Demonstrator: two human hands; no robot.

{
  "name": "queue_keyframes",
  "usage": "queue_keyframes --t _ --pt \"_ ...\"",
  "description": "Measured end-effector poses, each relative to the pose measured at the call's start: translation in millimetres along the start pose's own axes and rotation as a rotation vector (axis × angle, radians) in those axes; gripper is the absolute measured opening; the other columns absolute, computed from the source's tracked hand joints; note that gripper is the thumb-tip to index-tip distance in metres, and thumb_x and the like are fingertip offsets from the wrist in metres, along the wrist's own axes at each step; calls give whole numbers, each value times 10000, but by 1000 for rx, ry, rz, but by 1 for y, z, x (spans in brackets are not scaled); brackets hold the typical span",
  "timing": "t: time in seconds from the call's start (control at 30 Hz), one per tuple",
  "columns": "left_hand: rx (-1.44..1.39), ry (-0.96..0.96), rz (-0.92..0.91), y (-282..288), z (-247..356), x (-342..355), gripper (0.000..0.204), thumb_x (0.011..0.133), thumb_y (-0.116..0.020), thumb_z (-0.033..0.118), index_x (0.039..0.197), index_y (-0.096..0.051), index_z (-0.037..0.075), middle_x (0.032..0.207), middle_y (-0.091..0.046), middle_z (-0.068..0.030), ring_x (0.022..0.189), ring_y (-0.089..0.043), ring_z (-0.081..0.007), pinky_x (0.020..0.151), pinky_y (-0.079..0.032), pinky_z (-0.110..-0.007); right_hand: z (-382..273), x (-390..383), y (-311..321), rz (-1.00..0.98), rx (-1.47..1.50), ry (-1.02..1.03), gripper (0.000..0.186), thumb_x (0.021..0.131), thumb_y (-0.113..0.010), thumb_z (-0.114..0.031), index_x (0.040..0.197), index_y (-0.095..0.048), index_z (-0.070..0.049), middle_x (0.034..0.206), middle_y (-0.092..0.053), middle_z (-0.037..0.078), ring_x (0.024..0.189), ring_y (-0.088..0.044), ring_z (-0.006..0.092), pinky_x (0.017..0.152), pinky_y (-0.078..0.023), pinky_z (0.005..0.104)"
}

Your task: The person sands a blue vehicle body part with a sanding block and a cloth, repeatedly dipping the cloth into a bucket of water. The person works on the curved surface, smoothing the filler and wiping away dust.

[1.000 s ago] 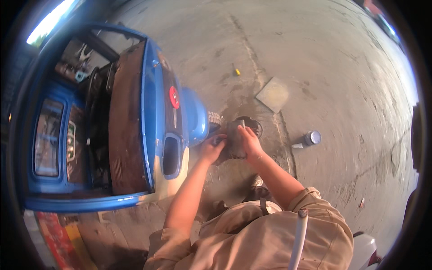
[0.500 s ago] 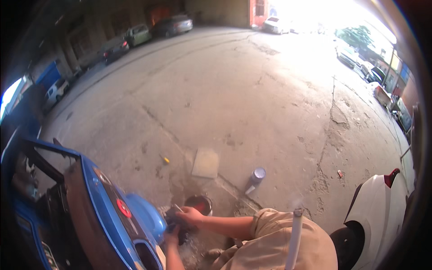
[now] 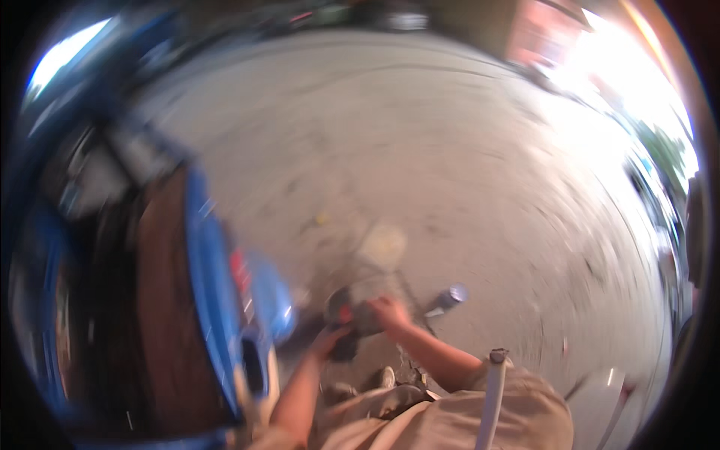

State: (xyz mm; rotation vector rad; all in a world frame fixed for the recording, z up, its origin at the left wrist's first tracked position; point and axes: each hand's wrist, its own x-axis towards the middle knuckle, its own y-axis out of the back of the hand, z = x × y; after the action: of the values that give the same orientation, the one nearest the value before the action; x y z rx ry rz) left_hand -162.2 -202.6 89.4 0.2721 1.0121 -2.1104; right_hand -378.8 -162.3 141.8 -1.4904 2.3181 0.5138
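Observation:
Motion blurs the whole view. My right hand (image 3: 390,311) is closed on a grey, blocky thing (image 3: 366,318), whose kind is smeared. To its left, my left hand (image 3: 328,343) is curled by a dark thing (image 3: 345,349); it seems to grip it, but the fingers are unclear. Just beyond both hands stands a dark bucket (image 3: 337,298) with something red inside. The blue car body part (image 3: 274,300) lies left of the hands, apart from them.
An opened blue car (image 3: 206,300) fills the left side. Ahead on the concrete floor (image 3: 450,165) lie a pale square board (image 3: 384,246) and a small yellow object (image 3: 321,219). A can with a lavender end (image 3: 452,295) is to the right. A white panel (image 3: 604,405) is at lower right.
The view has swung left. My hands have moved away from the blue car part, to the near side of the bucket, and are farther apart. The grey thing stays in my right hand.

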Motion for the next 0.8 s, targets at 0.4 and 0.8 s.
queue_keyframes --t 0.4,0.8 --pt "70 -283 310 24 -32 -67 354 819 -858 332 1063 -774 88 921 -754 -48 806 -708 -157 754 -573 -330 13 -4 -75 -361 69 64 265 1023 -668 -166 1206 -562 -6 1124 -671 99 1002 -685 210 845 -586 355" --pt "257 -392 505 45 -57 -103 453 769 -853 426 1049 -773 79 956 -757 -107 887 -719 -227 832 -554 -361 31 -1 -77 -653 -18 44 449 982 -642 -21 1410 -510 9 1299 -646 130 1171 -648 247 1005 -535 381"
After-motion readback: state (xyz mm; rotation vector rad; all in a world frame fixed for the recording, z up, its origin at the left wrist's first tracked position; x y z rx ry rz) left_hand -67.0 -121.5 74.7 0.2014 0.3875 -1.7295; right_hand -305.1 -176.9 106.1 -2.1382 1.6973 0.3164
